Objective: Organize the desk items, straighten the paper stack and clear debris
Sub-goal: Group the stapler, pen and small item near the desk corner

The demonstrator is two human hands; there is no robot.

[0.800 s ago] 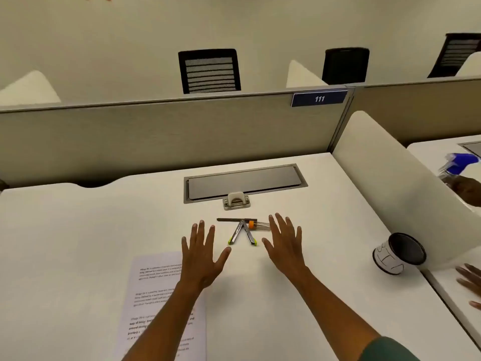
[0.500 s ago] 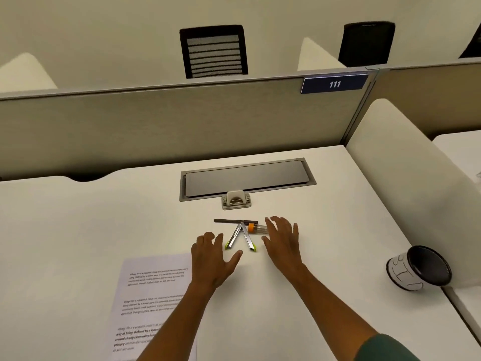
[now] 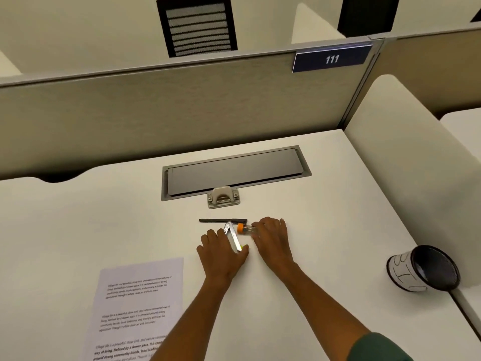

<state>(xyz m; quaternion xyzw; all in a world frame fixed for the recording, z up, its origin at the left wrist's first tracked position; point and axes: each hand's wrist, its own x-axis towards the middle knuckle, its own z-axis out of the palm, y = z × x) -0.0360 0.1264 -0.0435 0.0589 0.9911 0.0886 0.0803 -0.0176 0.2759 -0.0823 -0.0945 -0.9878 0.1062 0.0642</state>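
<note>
Head view shows both hands closing on a small cluster of writing items near the middle of the white counter, just in front of a grey recessed cable hatch and a small beige two-hole punch. The cluster consists of a slim black pen lying crosswise, two silver highlighter-type pens with yellow-green tips forming a V, and a clear tube with an orange cap. The left hand covers the left leg of the V with curled fingers; whether its grip already pinches a pen cannot be told. The right hand has its fingers curled over the clear end of the tube; a true pinch is likewise not confirmed. These items appear light, rigid and round-bodied, so they are likely to roll or skate on the smooth counter if nudged sideways. Recommended hold: gather them parallel, then take them around mid-barrel, not at the tips. The tube may be brittle plastic; avoid squeezing hard. A printed white paper sheet lies flat near the front left, well apart from the pens; it is thin and limp and is best slid by an edge. A white cylindrical pen holder with black mesh interior lies tipped on its side at the right edge.
</note>
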